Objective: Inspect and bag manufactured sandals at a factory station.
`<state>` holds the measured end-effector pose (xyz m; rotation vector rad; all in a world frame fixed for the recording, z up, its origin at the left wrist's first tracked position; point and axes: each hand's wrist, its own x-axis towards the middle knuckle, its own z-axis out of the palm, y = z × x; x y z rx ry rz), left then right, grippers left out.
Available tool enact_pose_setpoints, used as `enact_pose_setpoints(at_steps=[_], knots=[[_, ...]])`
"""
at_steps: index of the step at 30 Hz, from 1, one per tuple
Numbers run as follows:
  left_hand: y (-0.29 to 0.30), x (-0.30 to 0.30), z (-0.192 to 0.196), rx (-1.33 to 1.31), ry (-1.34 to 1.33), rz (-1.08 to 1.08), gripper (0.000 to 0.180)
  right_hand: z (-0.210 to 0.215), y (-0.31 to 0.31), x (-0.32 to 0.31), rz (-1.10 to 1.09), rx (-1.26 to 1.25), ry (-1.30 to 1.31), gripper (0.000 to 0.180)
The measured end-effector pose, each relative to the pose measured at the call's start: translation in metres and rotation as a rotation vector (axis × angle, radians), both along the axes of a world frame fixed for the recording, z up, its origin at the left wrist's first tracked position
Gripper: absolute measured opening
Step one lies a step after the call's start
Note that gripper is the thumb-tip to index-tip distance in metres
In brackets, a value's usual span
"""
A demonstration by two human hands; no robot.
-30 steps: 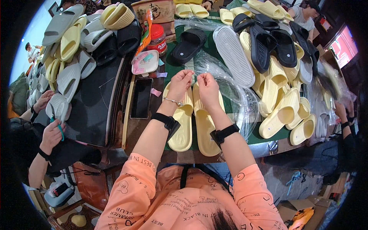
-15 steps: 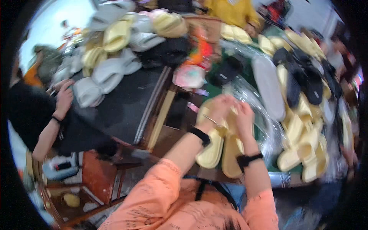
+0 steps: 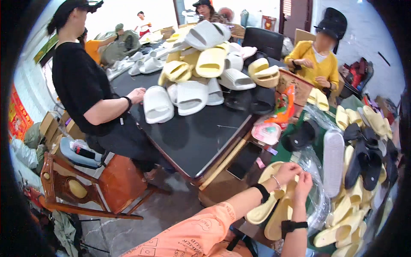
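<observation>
My left hand and my right hand meet above a pair of yellow slide slippers, fingertips pinched close together. Whatever lies between the fingers is too small or hidden to make out. One slide lies below my left wrist, its heel toward me; the other, darker yellow slide is beside it, between my forearms. My hands partly cover the straps of both. Crumpled clear plastic film lies to the right of my right hand. Farther off are a black slipper and a long pale grey slipper sole.
Yellow slides and black slippers crowd the right side. A dark phone and a plastic tub lie left of the hands. White slides cover the black table. One person in black stands left; another wears yellow.
The view has swung up and left, so my hands and the slides appear farther right and lower. My fingertips stay pinched together over the pair.
</observation>
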<state>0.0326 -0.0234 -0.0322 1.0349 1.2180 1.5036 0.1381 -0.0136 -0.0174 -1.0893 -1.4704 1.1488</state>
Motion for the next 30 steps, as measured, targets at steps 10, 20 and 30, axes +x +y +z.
enact_pose_setpoints(at_steps=[10, 20, 30], knots=[[0.011, -0.003, -0.016, -0.040, -0.247, 0.062, 0.023, 0.076, -0.100, 0.048, 0.123, 0.129, -0.864, 0.014], [-0.015, -0.019, 0.027, 0.202, 0.068, 0.168, 0.029, 0.014, -0.112, 0.014, 0.325, 0.258, -0.822, 0.057], [-0.121, -0.053, 0.113, 0.331, 0.353, 0.391, 0.018, 0.121, 0.009, 0.145, -0.104, 0.661, -0.799, 0.028]])
